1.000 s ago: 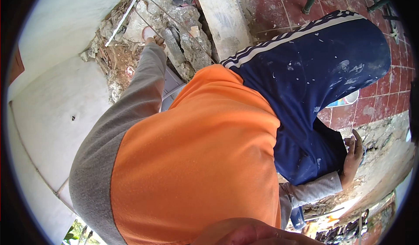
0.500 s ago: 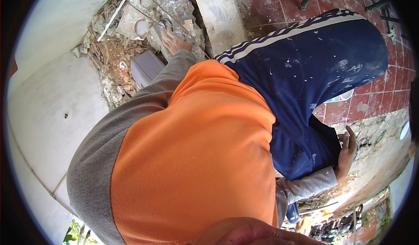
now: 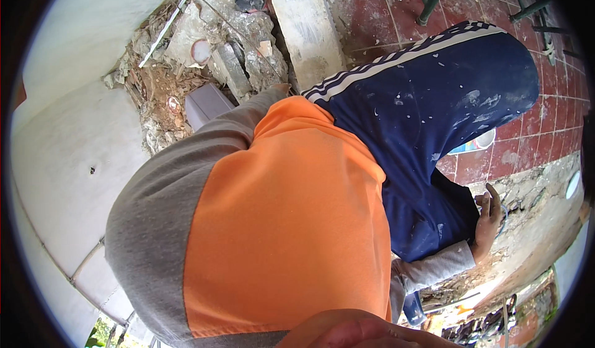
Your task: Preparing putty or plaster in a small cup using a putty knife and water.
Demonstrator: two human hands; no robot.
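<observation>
Only a sliver of my left hand (image 3: 282, 88) shows past its grey sleeve, at the edge of my orange sweatshirt; its fingers are hidden. Close to it lie broken concrete chunks (image 3: 230, 69) and a pale concrete beam (image 3: 307, 29). Beside the left forearm stands a grey plastic box (image 3: 207, 105). My right hand (image 3: 488, 223) is off to the right, beside the dark blue trousers, fingers apart and nothing seen in them. A thin blue loop (image 3: 505, 215) shows just behind that hand.
Rubble (image 3: 155, 78) fills the corner by the white wall (image 3: 74, 156), with a white strip (image 3: 164, 29) and thin rods over it. Green metal legs (image 3: 434, 1) stand on the red tiled floor (image 3: 365, 13). A colourful container (image 3: 483, 140) sits near my leg.
My left hand has drawn back from the concrete chunks toward my body and is now mostly hidden. A thin rod over the rubble has shifted. My right hand stays nearly in place.
</observation>
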